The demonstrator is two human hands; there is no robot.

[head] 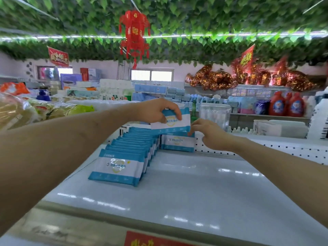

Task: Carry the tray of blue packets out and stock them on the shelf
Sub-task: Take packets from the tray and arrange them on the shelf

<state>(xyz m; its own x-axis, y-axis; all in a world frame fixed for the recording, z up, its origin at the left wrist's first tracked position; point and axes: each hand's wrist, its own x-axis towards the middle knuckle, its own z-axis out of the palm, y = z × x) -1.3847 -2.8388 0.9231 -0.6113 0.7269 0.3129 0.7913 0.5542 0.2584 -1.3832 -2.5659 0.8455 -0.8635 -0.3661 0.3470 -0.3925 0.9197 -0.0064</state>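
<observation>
A row of several blue-and-white packets (124,157) stands upright on the white shelf (204,183), running from the front left toward the back. My left hand (156,110) grips one more blue packet (173,122) from above, held over the far end of the row. Below it another packet (177,142) stands upright against the perforated back panel. My right hand (207,133) reaches in from the right, its fingertips touching the lower right corner of the held packet. No tray is in view.
Bagged goods (26,110) lie to the left of the shelf. Behind the back panel stand clear tubs (215,112), red detergent bottles (285,104) and stacked tissue packs (115,91). A red price label (150,239) sits on the shelf's front edge.
</observation>
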